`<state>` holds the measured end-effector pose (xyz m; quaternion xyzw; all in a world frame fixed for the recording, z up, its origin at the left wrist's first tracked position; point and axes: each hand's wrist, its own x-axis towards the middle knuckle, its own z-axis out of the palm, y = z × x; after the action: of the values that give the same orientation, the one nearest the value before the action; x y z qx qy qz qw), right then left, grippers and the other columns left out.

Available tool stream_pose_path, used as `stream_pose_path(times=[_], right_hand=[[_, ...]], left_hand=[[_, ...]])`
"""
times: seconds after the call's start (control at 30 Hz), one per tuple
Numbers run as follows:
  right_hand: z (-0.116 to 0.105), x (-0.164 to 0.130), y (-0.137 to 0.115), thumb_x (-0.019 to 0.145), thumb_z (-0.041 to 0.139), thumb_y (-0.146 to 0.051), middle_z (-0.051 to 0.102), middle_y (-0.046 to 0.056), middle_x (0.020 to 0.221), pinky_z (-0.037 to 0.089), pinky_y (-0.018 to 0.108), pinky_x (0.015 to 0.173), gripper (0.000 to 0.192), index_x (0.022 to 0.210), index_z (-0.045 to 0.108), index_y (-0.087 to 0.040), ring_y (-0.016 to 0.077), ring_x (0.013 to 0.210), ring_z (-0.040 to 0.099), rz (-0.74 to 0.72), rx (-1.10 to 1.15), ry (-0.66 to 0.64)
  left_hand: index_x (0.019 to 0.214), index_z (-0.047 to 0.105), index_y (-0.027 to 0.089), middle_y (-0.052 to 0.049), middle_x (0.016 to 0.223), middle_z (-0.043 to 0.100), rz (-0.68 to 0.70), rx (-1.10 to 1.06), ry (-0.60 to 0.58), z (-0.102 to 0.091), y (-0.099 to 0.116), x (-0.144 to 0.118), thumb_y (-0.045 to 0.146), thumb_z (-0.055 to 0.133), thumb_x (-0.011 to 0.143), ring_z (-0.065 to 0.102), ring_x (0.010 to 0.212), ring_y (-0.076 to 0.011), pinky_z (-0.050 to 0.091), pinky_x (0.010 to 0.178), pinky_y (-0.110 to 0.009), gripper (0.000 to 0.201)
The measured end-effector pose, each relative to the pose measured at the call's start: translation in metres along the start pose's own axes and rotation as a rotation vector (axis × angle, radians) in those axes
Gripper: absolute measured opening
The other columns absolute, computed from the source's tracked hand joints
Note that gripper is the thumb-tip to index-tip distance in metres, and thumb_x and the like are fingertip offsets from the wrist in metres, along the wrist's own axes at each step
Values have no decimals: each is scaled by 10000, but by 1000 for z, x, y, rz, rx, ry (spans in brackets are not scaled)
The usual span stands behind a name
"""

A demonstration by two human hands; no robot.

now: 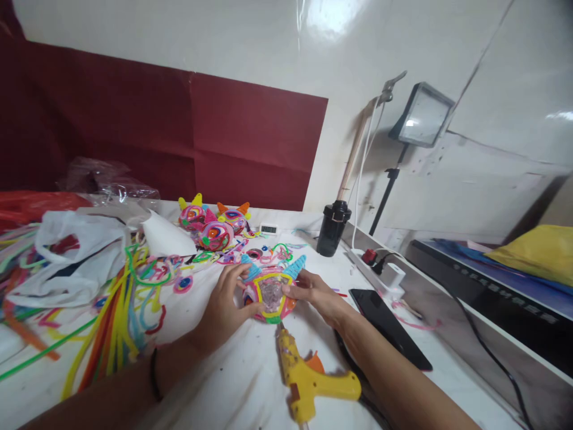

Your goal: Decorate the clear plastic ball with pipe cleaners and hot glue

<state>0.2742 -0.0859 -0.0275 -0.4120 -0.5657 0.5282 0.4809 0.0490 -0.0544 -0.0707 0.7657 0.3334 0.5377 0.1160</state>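
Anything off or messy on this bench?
Nothing damaged or spilled. Loose coloured pipe cleaners sprawl over the white table's left side by a crumpled white plastic bag. The yellow glue gun lies on its side. Left hand and right hand hold the round multicoloured craft piece.

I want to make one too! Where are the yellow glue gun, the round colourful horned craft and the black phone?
yellow plastic glue gun (313, 382), head view, body.
round colourful horned craft (271, 295), head view, clear centre.
flat black phone (389, 325), head view, screen.
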Motion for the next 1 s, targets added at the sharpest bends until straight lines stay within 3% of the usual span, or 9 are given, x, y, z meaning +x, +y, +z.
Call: stream_pose_path(times=[0.2,0.37,0.57,0.73,0.87,1.0], right_hand=[[0,-1,-2,568,901,-457,743,86,1104,461,480,996,587,1065,717,-204,306,1043,662,-16,25,-33],[-2,-2,0,613,886,-446,730,93,1147,459,469,1011,591,1116,700,-198,302,1083,647,-33,11,-48],[-5,-2,-4,666,858,-460,731,80,1159,422,480,1046,531,1120,716,-226,294,1102,644,-23,8,-89],[-8,0,-7,644,856,-489,755,86,1081,386,482,1061,500,1030,750,-191,305,1075,646,46,60,-69],[-8,2,-5,602,886,-432,767,68,1025,412,433,1000,483,1006,750,-205,286,1019,662,69,103,-39],[-9,4,-5,557,905,-372,765,53,991,434,385,920,478,978,742,-215,271,1002,660,131,130,-35]], left_hand=[[1414,394,240,-156,1386,472,-71,-1,76,7,-5,-4,390,853,658,544,1240,-346,550,947,-487,898],[1489,251,201,-213,1469,453,-277,-264,-44,10,-12,-5,438,853,642,483,1344,-370,481,1056,-519,1066],[1306,478,212,-156,1302,640,-414,-562,-289,9,-11,-4,510,834,675,636,1183,-318,553,982,-427,784],[1265,506,230,-130,1283,657,-483,-688,-282,9,-4,-5,497,876,622,643,1170,-327,566,953,-444,788],[1231,552,233,-109,1254,678,-574,-798,-268,9,4,-4,415,912,588,646,1154,-359,582,902,-422,759],[1230,540,227,-126,1249,676,-575,-876,-263,10,4,-3,372,935,555,648,1151,-352,582,900,-412,795]])
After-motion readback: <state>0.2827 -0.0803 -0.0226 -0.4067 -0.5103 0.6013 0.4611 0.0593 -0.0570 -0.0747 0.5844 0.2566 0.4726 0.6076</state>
